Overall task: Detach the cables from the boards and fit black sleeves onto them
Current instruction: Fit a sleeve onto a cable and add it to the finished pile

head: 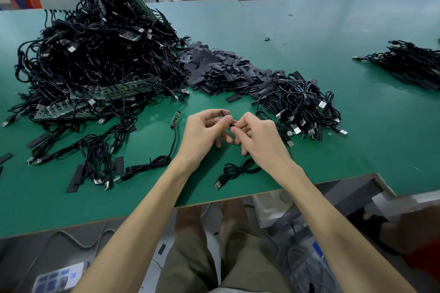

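Above green desk [309, 131], left grip [204, 133] pinches black sleeve [225, 115]; right grip [258, 137], fingers curled, pinches end of cable [238, 169], coil resting on desk.

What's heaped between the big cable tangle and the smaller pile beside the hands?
A heap of flat black sleeves lies between the cable tangle and smaller cable pile, in the head view.

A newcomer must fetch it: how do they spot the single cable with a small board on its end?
Find the big tangled heap left on the green table. Between it and the left hand one cable lies apart. Unlike loose cables nearby, its far tip carries a narrow board.
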Available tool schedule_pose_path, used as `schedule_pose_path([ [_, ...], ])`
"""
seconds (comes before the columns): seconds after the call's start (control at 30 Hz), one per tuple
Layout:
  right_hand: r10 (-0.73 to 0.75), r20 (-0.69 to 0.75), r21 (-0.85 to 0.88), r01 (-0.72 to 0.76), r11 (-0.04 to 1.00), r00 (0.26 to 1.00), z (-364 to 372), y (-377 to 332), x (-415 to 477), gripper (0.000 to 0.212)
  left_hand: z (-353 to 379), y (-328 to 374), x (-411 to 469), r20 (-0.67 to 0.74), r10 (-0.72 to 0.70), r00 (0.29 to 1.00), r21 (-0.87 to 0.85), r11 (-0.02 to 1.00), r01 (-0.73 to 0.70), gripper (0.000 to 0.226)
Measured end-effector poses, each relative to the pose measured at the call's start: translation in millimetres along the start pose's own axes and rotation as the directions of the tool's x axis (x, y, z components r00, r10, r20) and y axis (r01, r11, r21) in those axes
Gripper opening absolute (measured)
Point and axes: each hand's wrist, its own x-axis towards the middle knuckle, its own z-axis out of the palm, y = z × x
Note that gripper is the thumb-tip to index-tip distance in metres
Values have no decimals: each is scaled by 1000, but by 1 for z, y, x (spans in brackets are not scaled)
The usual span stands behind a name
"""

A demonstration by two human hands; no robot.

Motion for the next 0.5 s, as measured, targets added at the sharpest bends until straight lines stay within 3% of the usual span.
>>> schedule_pose_path([
  [0.5,35,-19,49,-34,998,999,1,2,0,18,0,7,-3,39,-29,999,-52,998,31,24],
])
